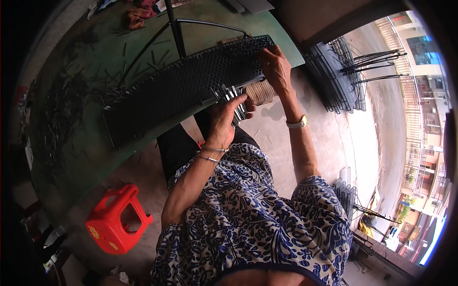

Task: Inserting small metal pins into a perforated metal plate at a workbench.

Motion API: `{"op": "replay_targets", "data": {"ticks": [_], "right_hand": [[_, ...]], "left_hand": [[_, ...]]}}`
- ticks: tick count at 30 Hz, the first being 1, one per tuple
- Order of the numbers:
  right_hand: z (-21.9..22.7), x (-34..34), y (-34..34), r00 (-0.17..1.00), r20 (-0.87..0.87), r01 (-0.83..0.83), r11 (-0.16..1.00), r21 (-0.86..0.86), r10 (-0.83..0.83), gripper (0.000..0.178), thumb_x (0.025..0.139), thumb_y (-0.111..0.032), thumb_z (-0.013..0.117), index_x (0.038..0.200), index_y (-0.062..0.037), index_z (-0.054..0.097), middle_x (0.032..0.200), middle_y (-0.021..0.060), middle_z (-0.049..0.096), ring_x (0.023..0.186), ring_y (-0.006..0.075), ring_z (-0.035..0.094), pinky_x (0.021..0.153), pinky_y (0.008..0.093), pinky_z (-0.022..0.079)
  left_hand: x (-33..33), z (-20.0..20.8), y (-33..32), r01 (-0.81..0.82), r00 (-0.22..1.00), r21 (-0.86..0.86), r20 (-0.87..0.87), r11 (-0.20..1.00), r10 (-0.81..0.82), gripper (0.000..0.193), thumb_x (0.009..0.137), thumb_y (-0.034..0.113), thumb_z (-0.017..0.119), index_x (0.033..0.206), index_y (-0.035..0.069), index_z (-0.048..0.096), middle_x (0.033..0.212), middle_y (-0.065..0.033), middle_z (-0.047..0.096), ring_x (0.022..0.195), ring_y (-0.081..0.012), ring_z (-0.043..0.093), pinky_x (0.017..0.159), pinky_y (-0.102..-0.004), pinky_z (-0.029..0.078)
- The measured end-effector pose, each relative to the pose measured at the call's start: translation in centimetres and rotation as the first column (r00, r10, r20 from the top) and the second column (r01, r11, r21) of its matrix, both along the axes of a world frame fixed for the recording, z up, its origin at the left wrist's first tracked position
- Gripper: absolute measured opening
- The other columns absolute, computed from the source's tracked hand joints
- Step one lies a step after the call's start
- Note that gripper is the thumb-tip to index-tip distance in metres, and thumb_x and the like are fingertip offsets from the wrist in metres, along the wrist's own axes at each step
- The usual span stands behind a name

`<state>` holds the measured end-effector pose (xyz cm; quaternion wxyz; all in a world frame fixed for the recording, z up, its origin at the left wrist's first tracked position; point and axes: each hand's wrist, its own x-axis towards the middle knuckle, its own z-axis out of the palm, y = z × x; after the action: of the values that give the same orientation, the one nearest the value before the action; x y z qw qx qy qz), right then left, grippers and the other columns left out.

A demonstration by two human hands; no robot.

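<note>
A long black panel with honeycomb-like holes [191, 78] lies along the near edge of a green table [200, 12]. My left hand [223, 125] is closed around a bunch of short, dark, shiny strips [240, 110], just below the panel's near edge. At the panel's right end is my right hand [276, 69], its fingers bent together against the perforated surface. Whether a strip is between those fingertips I cannot make out. Beneath that end, a tan ribbed bundle [260, 93] shows beside the left hand's fingers.
Many loose dark strips [57, 119] lie scattered on the table's left. A black rod frame [176, 33] rises behind the panel. Crumpled cloths [138, 16] lie at the far edge. A red plastic stool [117, 229] stands lower left. Stacked black wire racks [329, 78] are at right.
</note>
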<state>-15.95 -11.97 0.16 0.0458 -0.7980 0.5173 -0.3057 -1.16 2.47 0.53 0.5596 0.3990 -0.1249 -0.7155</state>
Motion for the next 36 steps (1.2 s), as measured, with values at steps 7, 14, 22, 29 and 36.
{"op": "replay_targets", "data": {"ticks": [7, 14, 22, 29, 36], "right_hand": [[-0.2, 0.3, 0.8, 0.986, -0.048, 0.16, 0.987, -0.01, -0.16, 0.016, 0.086, -0.025, 0.061, 0.098, -0.0184, 0.07, 0.09, 0.0078, 0.058, 0.08, 0.0274, 0.06, 0.068, 0.0374, 0.047], [-0.2, 0.3, 1.1, 0.965, -0.171, 0.21, 0.977, 0.043, -0.2, 0.02, 0.086, -0.031, 0.062, 0.099, -0.0176, 0.07, 0.092, 0.0104, 0.061, 0.083, 0.0282, 0.06, 0.068, 0.0389, 0.047], [4.5, 0.7, 7.3, 0.878, 0.441, -0.452, 0.623, 0.638, 0.186, 0.02, 0.09, -0.02, 0.062, 0.094, -0.0007, 0.063, 0.077, 0.0032, 0.059, 0.07, 0.008, 0.053, 0.062, 0.0266, 0.044], [3.5, -0.4, 7.0, 0.866, 0.467, -0.473, 0.595, 0.649, 0.179, 0.015, 0.088, -0.014, 0.062, 0.09, -0.0001, 0.061, 0.079, 0.0031, 0.061, 0.074, 0.0096, 0.057, 0.065, 0.0255, 0.046], [3.6, -0.2, 7.3, 0.806, 0.588, -0.458, 0.707, 0.539, 0.074, 0.009, 0.088, -0.007, 0.058, 0.091, 0.0013, 0.056, 0.076, 0.0063, 0.062, 0.068, 0.013, 0.059, 0.061, 0.0281, 0.047]], "left_hand": [[0.2, 0.3, 0.3, -0.036, 0.999, -0.028, 0.005, 0.999, 0.037, 0.019, 0.086, 0.02, 0.061, 0.093, 0.003, 0.066, 0.079, -0.0064, 0.068, 0.069, -0.0151, 0.066, 0.059, -0.0289, 0.052], [0.1, 0.1, 0.3, -0.038, 0.999, -0.002, 0.016, 0.999, 0.038, 0.019, 0.086, 0.02, 0.061, 0.092, 0.003, 0.066, 0.079, -0.0058, 0.068, 0.069, -0.0151, 0.066, 0.058, -0.0289, 0.052], [0.8, -0.6, 0.5, -0.022, 0.998, -0.07, 0.06, 0.997, 0.026, 0.021, 0.085, 0.014, 0.062, 0.1, 0.0, 0.066, 0.085, -0.0111, 0.07, 0.073, -0.0196, 0.069, 0.063, -0.0307, 0.057], [0.2, -0.5, 0.6, 0.01, 0.995, -0.11, 0.099, 0.994, 0.001, 0.021, 0.086, 0.013, 0.061, 0.1, -0.002, 0.066, 0.087, -0.0109, 0.07, 0.078, -0.0184, 0.069, 0.065, -0.0311, 0.057], [0.0, -0.6, -0.1, -0.035, 0.995, -0.033, 0.089, 0.999, 0.038, 0.022, 0.085, 0.012, 0.062, 0.101, -0.003, 0.067, 0.093, -0.012, 0.069, 0.081, -0.0199, 0.069, 0.068, -0.0346, 0.058]]}}
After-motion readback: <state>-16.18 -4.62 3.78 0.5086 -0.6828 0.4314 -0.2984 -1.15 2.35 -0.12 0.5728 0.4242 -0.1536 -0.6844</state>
